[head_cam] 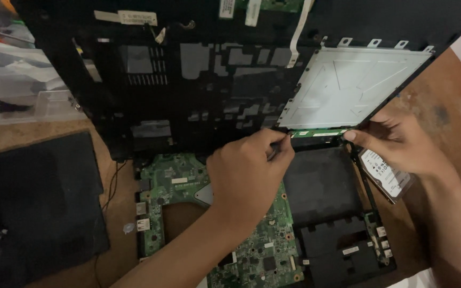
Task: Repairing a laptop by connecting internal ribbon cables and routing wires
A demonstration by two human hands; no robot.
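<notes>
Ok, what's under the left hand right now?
A green circuit board lies under the left hand, set in the black laptop base. The part directly below the hand and forearm is covered.

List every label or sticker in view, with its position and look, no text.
Long white rectangular sticker: top left on the raised black plastic laptop cover.
White label on the silver hard drive: right, under the right hand.
Small white sticker: green circuit board, beside the left hand.
</notes>
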